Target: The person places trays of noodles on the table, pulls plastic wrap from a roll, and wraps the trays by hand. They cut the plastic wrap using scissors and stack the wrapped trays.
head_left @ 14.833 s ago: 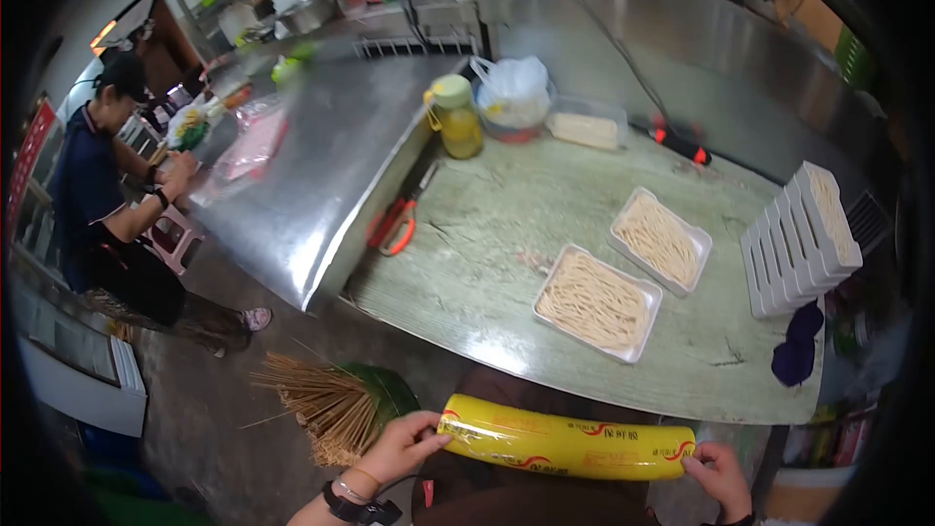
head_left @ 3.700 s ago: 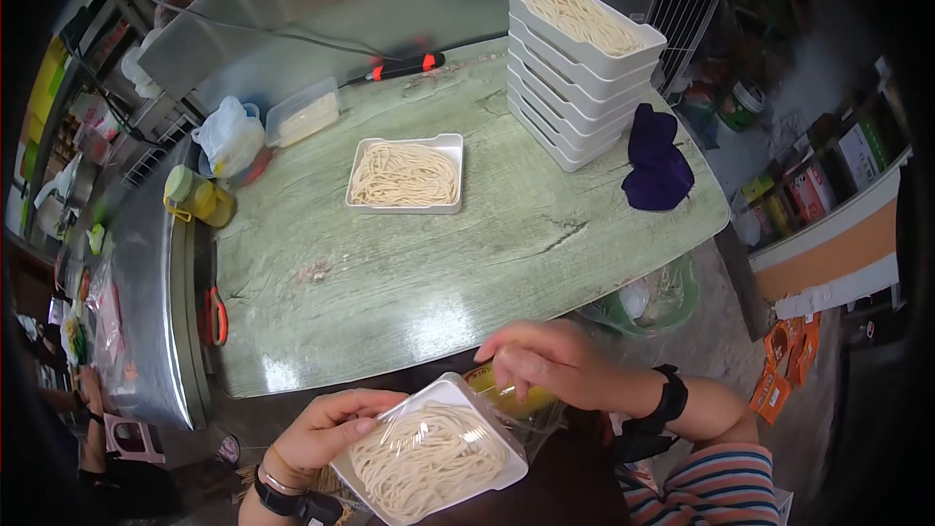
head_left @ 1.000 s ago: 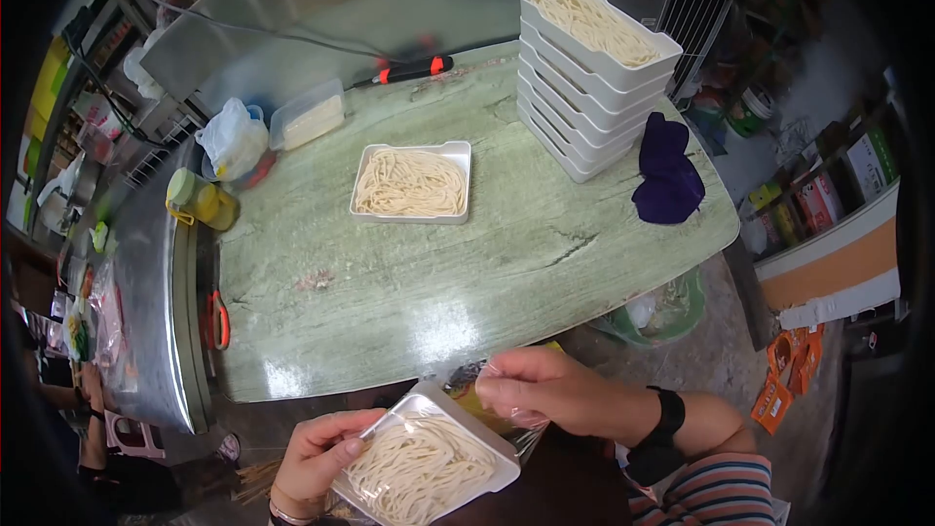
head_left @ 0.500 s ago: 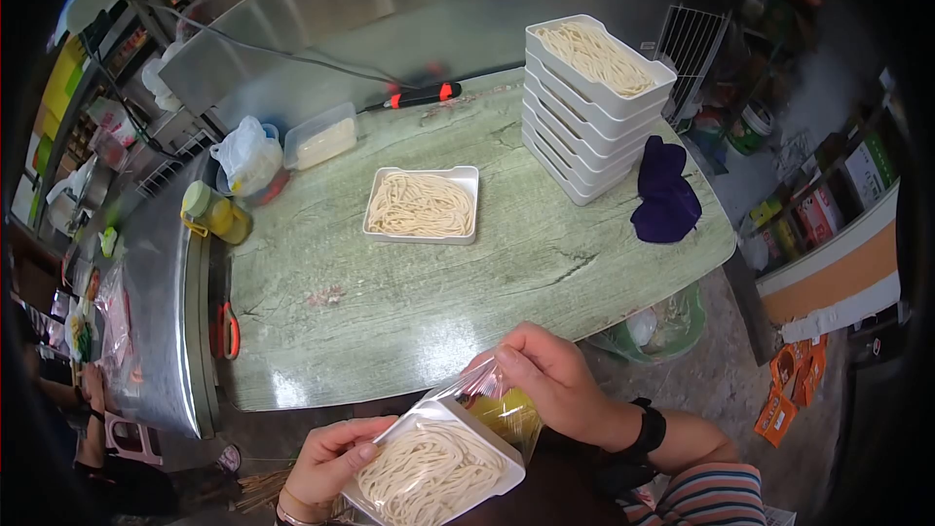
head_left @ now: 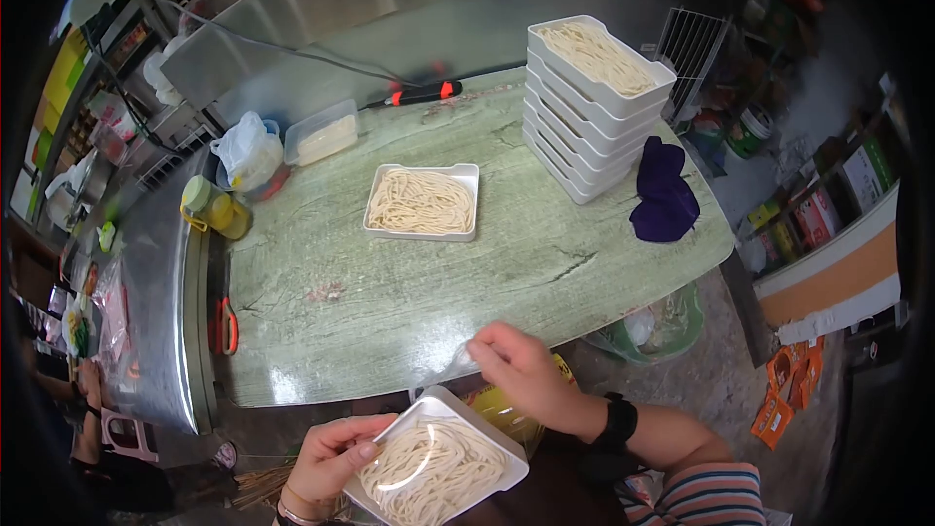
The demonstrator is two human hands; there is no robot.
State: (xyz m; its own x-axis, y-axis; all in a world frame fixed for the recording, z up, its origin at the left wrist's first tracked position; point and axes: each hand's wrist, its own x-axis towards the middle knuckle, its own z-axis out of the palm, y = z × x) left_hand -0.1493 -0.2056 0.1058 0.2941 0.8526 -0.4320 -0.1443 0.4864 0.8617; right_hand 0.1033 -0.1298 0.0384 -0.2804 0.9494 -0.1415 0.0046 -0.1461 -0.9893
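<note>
Noodle tray (head_left: 484, 428), white and tilted, gripped at its left side by the left hand (head_left: 326, 460), in front of the green table (head_left: 390, 307); pale noodles (head_left: 433, 472) inside, glossy clear film over them. Pinched in the fingertips of the right hand (head_left: 526, 380), a bit of clear film (head_left: 450, 362), with a yellow roll (head_left: 502, 416) partly hidden below. On the table, a second tray (head_left: 419, 235), flat and full of noodles. Behind to the right, a stack of white trays (head_left: 609, 127), noodles visible in the topmost. At the back left, a clear box (head_left: 295, 144) with something pale inside.
</note>
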